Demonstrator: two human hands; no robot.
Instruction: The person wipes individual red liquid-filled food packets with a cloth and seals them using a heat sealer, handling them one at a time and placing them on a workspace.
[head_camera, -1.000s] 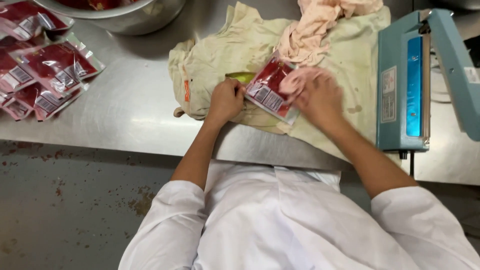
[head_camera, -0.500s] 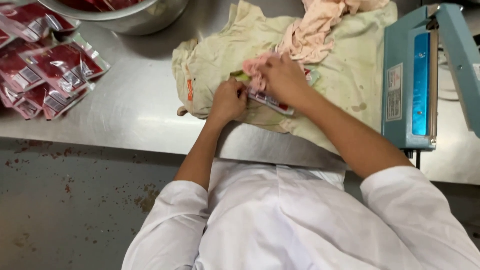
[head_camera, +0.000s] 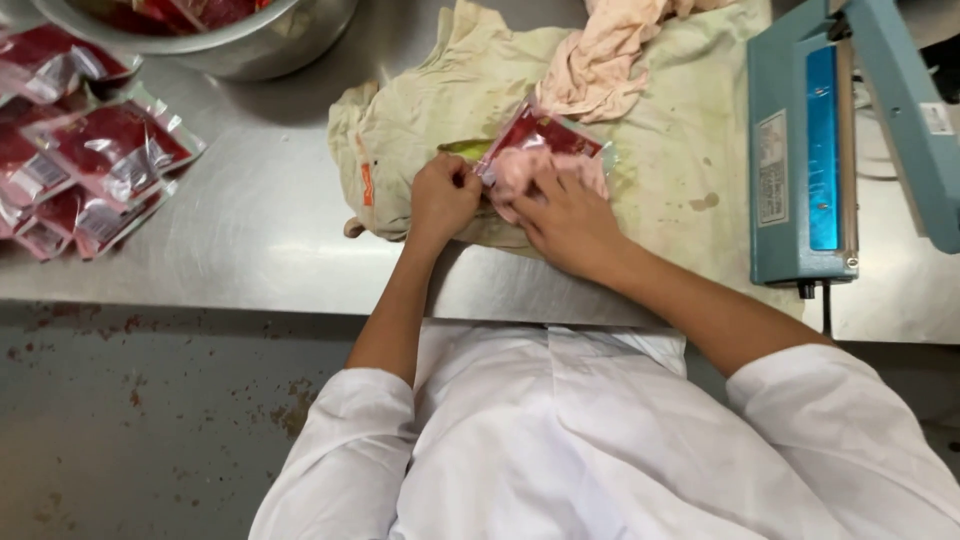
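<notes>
A clear plastic pouch (head_camera: 545, 135) filled with red paste lies on a stained yellowish cloth (head_camera: 420, 130) spread over the steel table. My left hand (head_camera: 443, 195) pinches the pouch's near left corner. My right hand (head_camera: 565, 215) presses a small pink rag (head_camera: 535, 170) down onto the pouch's near side. The rag and my fingers hide much of the pouch.
A blue heat sealer (head_camera: 805, 150) with its arm raised stands at the right. Several filled red pouches (head_camera: 95, 160) lie in a pile at the left. A steel bowl (head_camera: 250, 45) holding more pouches sits at the back left. A crumpled pink cloth (head_camera: 620, 55) lies behind.
My right hand slid leftward across the pouch with the pink rag, then drew back toward me. The pouch's label side is now hidden and it sits slightly further back.
</notes>
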